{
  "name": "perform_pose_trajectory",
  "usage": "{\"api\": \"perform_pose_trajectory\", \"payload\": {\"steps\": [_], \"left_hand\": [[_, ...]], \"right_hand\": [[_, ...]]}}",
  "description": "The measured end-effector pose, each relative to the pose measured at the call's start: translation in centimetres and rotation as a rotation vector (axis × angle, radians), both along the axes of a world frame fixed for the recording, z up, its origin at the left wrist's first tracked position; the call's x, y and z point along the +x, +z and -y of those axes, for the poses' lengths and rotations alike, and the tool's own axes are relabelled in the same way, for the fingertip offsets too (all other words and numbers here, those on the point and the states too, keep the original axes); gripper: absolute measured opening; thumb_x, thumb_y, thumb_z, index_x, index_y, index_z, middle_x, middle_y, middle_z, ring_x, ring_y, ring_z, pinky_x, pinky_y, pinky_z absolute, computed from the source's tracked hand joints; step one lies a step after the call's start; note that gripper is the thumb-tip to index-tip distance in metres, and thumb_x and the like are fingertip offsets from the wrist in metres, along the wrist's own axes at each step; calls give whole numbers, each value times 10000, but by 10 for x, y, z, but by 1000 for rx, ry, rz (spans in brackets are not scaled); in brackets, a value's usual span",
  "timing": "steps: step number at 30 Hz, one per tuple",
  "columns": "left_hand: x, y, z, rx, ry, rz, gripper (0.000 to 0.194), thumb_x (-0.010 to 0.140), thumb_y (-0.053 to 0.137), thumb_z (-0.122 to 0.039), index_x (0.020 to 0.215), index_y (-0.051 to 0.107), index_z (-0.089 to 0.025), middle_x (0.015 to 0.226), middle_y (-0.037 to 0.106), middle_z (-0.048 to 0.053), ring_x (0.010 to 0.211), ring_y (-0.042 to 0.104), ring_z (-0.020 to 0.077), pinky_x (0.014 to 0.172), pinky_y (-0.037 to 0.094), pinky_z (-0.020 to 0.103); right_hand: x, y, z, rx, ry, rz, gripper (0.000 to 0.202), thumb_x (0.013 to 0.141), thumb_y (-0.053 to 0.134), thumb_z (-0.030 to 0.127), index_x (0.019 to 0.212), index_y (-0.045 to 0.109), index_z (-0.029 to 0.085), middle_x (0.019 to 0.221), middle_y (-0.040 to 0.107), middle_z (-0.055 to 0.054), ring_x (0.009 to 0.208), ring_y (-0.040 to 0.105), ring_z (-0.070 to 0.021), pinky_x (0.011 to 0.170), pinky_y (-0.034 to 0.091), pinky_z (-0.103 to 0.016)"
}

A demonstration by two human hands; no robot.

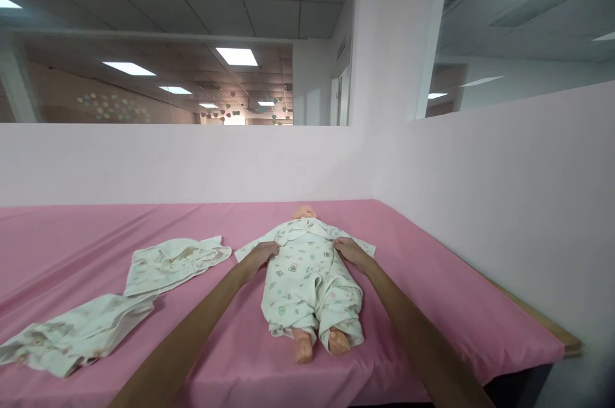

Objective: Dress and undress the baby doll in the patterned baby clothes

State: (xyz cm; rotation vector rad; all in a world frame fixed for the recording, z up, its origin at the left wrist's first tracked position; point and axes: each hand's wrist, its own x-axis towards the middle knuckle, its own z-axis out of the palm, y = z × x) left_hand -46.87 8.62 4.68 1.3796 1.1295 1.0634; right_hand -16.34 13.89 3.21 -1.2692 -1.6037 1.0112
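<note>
A baby doll lies on its back on the pink sheet, its head toward the wall and its bare feet toward me. It wears a white printed top with spread sleeves and white printed trousers, pulled up over the belly. At the left side of the waist, my left hand is closed on the trousers' upper edge. My right hand pinches the same edge on the right side. The fingertips of both hands are partly hidden by cloth.
Two more white printed cloth pieces lie on the left, one farther back and one nearer. The pink sheet covers the table, whose wooden edge shows at the right. White walls with windows stand behind and at the right.
</note>
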Motion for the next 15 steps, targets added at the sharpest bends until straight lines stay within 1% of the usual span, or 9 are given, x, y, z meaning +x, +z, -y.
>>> {"api": "perform_pose_trajectory", "payload": {"steps": [3,5,7,10,15], "left_hand": [[-1,-1,-6,3,37,10,82,637,617,-248,674,611,-176,652,560,-11,614,506,138,602,412,252],[1,-3,-14,11,98,29,109,648,636,-273,701,619,-179,678,594,-1,655,544,157,625,425,260],[5,-6,-21,11,164,49,127,656,651,-285,724,622,-182,700,617,5,692,571,173,648,437,269],[14,-15,-26,-17,243,75,130,664,672,-281,730,622,-181,698,630,11,718,592,191,667,451,282],[20,-34,-23,-148,326,168,164,709,699,-302,730,604,-170,618,602,26,669,616,225,631,488,326]], "right_hand": [[-5,-3,-3,59,-106,-2,117,716,505,265,738,595,193,782,635,-14,752,527,-175,691,389,-284],[-9,-6,-3,77,-160,-8,142,731,477,275,765,591,198,821,638,-21,816,541,-191,734,395,-289],[-12,-9,-1,82,-188,-14,141,735,467,276,764,583,201,831,634,-27,840,541,-197,755,397,-292],[-15,-13,7,77,-161,-27,135,735,476,274,749,585,196,835,636,-35,831,541,-197,760,404,-297],[-12,-14,17,40,-35,-66,173,717,532,277,802,646,180,885,671,-41,850,567,-195,756,425,-289]]}}
